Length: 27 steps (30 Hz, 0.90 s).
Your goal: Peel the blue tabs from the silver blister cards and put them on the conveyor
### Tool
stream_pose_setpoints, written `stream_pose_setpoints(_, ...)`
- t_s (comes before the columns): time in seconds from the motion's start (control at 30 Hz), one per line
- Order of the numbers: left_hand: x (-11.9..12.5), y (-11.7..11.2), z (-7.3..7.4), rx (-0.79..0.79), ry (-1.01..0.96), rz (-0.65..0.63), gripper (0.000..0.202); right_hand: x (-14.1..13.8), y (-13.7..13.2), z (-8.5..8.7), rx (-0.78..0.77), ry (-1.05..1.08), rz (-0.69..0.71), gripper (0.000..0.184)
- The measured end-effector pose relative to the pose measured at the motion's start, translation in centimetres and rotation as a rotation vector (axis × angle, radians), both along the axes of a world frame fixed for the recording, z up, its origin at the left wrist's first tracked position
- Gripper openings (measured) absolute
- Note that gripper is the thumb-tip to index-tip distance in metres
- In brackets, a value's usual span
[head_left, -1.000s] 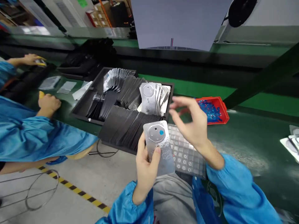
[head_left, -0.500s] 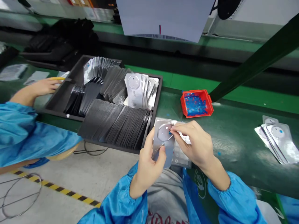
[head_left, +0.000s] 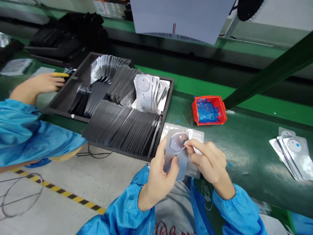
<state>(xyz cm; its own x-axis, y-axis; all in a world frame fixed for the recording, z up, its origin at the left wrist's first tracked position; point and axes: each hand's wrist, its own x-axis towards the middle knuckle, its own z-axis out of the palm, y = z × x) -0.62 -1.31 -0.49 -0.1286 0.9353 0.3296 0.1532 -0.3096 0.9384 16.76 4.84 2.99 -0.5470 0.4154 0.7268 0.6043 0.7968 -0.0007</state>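
My left hand [head_left: 160,176] grips a silver plate [head_left: 176,153] with an octagonal raised area, thumb pressed on its lower face. My right hand [head_left: 207,160] is closed in a pinch, its fingertips on a small blue sticker [head_left: 183,142] at the octagon's right edge. Under the plate, a clear blister sheet [head_left: 195,135] lies on the green table edge.
A black tray [head_left: 73,94] holds several rows of silver and dark plates. A red bin [head_left: 209,110] has blue stickers in it. Finished plates [head_left: 292,151] lie stacked at right. A co-worker's hand [head_left: 42,83] and blue sleeve are at left.
My right hand came down from mid-air to the plate and now pinches the blue sticker on it. The view shifted right and down; the co-worker's hand moved toward the tray.
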Motion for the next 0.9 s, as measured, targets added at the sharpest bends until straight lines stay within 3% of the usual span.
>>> stream_pose_setpoints(0.1, 0.3, -0.2, -0.5, -0.020, 0.030, 0.035, 0.069, -0.8, 0.0, -0.3, -0.043, 0.096, 0.009, 0.036)
stream_pose_setpoints(0.2, 0.6, -0.4, -1.0, -0.048, 0.064, 0.073, 0.070, -2.1, -0.6, -0.4, -0.192, 0.253, 0.009, 0.040)
stream_pose_setpoints(0.37, 0.7, -0.4, -1.3, -0.014, 0.045, 0.123, 0.069, -2.1, -2.3, 0.3, -0.425, 0.435, 0.034, 0.026)
stream_pose_setpoints(0.47, 0.0, 0.0, -0.9, 0.038, 0.045, 0.182, 0.067, 0.5, -2.8, -0.1, -0.374, 0.450, -0.189, 0.022)
stream_pose_setpoints(0.57, -0.9, 0.7, -0.6, 0.093, 0.077, 0.231, 0.064, 3.9, -3.1, -1.5, -0.330, 0.241, -0.503, 0.014)
stream_pose_setpoints(0.63, -1.4, 1.0, -0.5, 0.106, 0.101, 0.249, 0.064, 5.5, -3.5, -2.4, -0.327, 0.078, -0.599, 0.010)
stream_pose_setpoints(0.7, -1.6, 1.1, -0.4, 0.095, 0.122, 0.261, 0.064, 5.8, -4.2, -3.0, -0.330, 0.011, -0.581, 0.008)
stream_pose_setpoints(0.9, -1.4, 0.6, -0.6, 0.031, 0.128, 0.260, 0.064, 3.4, -6.2, -3.1, -0.565, -0.088, -0.178, 0.012)
